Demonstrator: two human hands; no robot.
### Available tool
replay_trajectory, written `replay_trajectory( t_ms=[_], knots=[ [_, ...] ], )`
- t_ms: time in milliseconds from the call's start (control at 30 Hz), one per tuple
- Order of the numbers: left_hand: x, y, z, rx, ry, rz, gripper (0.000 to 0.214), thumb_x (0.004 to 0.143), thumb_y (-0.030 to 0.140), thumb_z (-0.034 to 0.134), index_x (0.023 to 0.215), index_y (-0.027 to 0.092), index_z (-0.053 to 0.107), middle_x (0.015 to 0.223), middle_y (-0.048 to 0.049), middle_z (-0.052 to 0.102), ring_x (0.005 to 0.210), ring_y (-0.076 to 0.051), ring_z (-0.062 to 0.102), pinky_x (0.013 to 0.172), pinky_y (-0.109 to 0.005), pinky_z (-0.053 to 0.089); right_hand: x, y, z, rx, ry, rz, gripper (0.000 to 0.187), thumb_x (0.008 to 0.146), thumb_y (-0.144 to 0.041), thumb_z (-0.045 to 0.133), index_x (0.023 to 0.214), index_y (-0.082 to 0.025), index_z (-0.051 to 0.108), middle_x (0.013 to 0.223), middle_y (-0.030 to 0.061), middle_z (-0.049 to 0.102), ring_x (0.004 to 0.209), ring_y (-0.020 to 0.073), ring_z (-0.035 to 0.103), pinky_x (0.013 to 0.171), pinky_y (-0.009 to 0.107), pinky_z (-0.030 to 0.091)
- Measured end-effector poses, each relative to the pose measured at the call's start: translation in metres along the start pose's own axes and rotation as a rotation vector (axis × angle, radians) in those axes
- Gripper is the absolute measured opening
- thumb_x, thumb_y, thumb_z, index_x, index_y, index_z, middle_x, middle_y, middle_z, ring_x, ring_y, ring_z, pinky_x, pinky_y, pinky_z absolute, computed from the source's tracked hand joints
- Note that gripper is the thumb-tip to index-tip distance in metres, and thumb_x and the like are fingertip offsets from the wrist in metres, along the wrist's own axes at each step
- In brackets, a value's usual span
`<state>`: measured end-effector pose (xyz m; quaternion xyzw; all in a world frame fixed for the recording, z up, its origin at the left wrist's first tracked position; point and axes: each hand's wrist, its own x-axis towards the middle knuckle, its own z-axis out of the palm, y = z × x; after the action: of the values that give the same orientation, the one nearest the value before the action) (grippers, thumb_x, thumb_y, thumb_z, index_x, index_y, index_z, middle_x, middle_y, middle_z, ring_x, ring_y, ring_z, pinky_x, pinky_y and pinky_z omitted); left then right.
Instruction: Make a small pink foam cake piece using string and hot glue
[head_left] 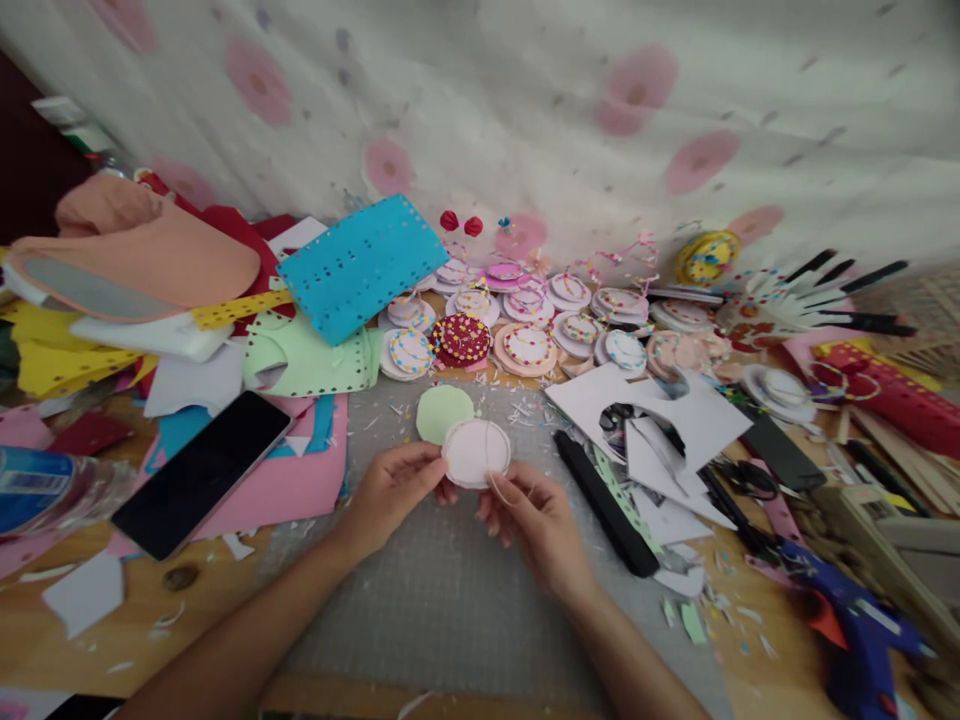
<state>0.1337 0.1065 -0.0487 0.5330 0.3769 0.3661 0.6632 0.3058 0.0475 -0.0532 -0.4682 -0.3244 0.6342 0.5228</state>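
Observation:
A pale pinkish-white paper disc (477, 452) is held up over the grey cutting mat (405, 610). My left hand (401, 485) pinches its left edge between thumb and fingers. At the disc's lower right edge, my right hand (534, 515) is closed with thumb and fingertips on a thin pale cord (489, 440). The cord seems to run along the rim and loops across the disc's right side. Just behind, a light green paper disc (442, 412) lies on the mat, partly covered by the held one.
Small decorated paper hats (525, 345) stand in rows at the back. A phone (202, 470), punched blue foam sheet (364, 265) and plastic bottle (52, 490) are on the left. On the right lie a black bar-shaped tool (606, 505), cut white sheets (652, 410) and a blue glue gun (855, 610).

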Motion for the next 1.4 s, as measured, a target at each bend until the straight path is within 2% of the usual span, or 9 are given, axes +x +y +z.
replay_trajectory(
  t_ms=[333, 433, 533, 633, 733, 867, 1033, 1167, 1400],
  knots=[
    [0.000, -0.001, 0.000, -0.007, 0.023, -0.023, 0.023, 0.080, 0.038, 0.069, 0.077, 0.015, 0.073, 0.061, -0.0020, 0.068, 0.056, -0.014, 0.063, 0.054, -0.024, 0.050, -0.001, -0.003, 0.001, -0.072, -0.027, -0.008, 0.039, 0.083, -0.052, 0.063, 0.071, -0.015, 0.066, 0.064, 0.0050, 0.067, 0.047, 0.0104, 0.053, 0.040, 0.021, 0.041],
    [0.000, 0.001, 0.001, -0.013, 0.019, -0.022, 0.022, 0.081, 0.037, 0.068, 0.079, 0.015, 0.073, 0.065, -0.0025, 0.070, 0.061, -0.015, 0.064, 0.060, -0.026, 0.053, 0.000, -0.002, 0.001, -0.083, -0.025, -0.003, 0.039, 0.084, -0.050, 0.063, 0.070, -0.014, 0.065, 0.063, 0.0045, 0.066, 0.047, 0.0101, 0.053, 0.041, 0.021, 0.043],
    [0.002, 0.001, 0.003, -0.021, 0.005, -0.015, 0.023, 0.080, 0.038, 0.069, 0.090, 0.017, 0.073, 0.082, -0.0055, 0.075, 0.078, -0.019, 0.069, 0.075, -0.031, 0.055, 0.001, -0.001, -0.001, -0.041, -0.021, 0.023, 0.035, 0.084, -0.047, 0.063, 0.070, -0.015, 0.064, 0.062, 0.0038, 0.066, 0.046, 0.0097, 0.053, 0.040, 0.019, 0.040],
    [0.004, -0.001, 0.002, -0.097, -0.084, 0.014, 0.046, 0.074, 0.039, 0.076, 0.114, 0.019, 0.067, 0.114, -0.0108, 0.070, 0.107, -0.026, 0.065, 0.092, -0.039, 0.051, 0.001, 0.000, -0.003, -0.013, -0.039, 0.078, 0.033, 0.083, -0.044, 0.063, 0.066, -0.015, 0.061, 0.057, 0.0025, 0.064, 0.043, 0.0093, 0.051, 0.037, 0.019, 0.036],
    [0.003, -0.007, -0.001, -0.182, -0.257, 0.030, 0.070, 0.069, 0.037, 0.080, 0.132, 0.022, 0.054, 0.138, -0.0164, 0.055, 0.125, -0.031, 0.053, 0.101, -0.045, 0.045, 0.001, 0.001, -0.003, -0.055, -0.064, 0.111, 0.035, 0.083, -0.044, 0.058, 0.061, -0.016, 0.058, 0.051, 0.0005, 0.059, 0.040, 0.0090, 0.047, 0.036, 0.019, 0.032],
    [-0.001, -0.015, -0.006, -0.175, -0.378, 0.048, 0.072, 0.068, 0.028, 0.082, 0.133, 0.022, 0.050, 0.139, -0.0175, 0.052, 0.128, -0.032, 0.049, 0.106, -0.048, 0.038, 0.000, -0.002, 0.000, -0.284, -0.034, 0.057, 0.042, 0.086, -0.046, 0.048, 0.054, -0.019, 0.050, 0.047, -0.0023, 0.048, 0.043, 0.0097, 0.041, 0.043, 0.023, 0.031],
    [-0.002, -0.018, -0.009, -0.156, -0.356, 0.109, 0.073, 0.066, 0.024, 0.082, 0.131, 0.024, 0.049, 0.131, -0.0150, 0.056, 0.122, -0.031, 0.052, 0.103, -0.046, 0.040, -0.002, -0.008, -0.001, -0.546, 0.050, -0.109, 0.042, 0.086, -0.043, 0.049, 0.050, -0.021, 0.042, 0.050, -0.0035, 0.037, 0.051, 0.0112, 0.035, 0.049, 0.025, 0.026],
    [-0.001, -0.018, -0.008, -0.166, -0.335, 0.116, 0.072, 0.064, 0.022, 0.083, 0.128, 0.025, 0.050, 0.130, -0.0141, 0.056, 0.120, -0.029, 0.053, 0.099, -0.041, 0.042, -0.003, -0.009, -0.004, -0.376, -0.005, -0.082, 0.044, 0.088, -0.048, 0.051, 0.054, -0.020, 0.049, 0.049, -0.0047, 0.037, 0.047, 0.0096, 0.031, 0.047, 0.025, 0.024],
    [0.000, -0.014, -0.005, -0.247, -0.271, 0.176, 0.069, 0.062, 0.025, 0.084, 0.123, 0.025, 0.053, 0.127, -0.0128, 0.060, 0.117, -0.029, 0.056, 0.092, -0.036, 0.046, -0.006, -0.011, -0.005, -0.071, -0.284, 0.033, 0.034, 0.079, -0.050, 0.069, 0.077, -0.018, 0.060, 0.047, -0.0076, 0.046, 0.037, 0.0050, 0.032, 0.038, 0.019, 0.021]
  ],
)
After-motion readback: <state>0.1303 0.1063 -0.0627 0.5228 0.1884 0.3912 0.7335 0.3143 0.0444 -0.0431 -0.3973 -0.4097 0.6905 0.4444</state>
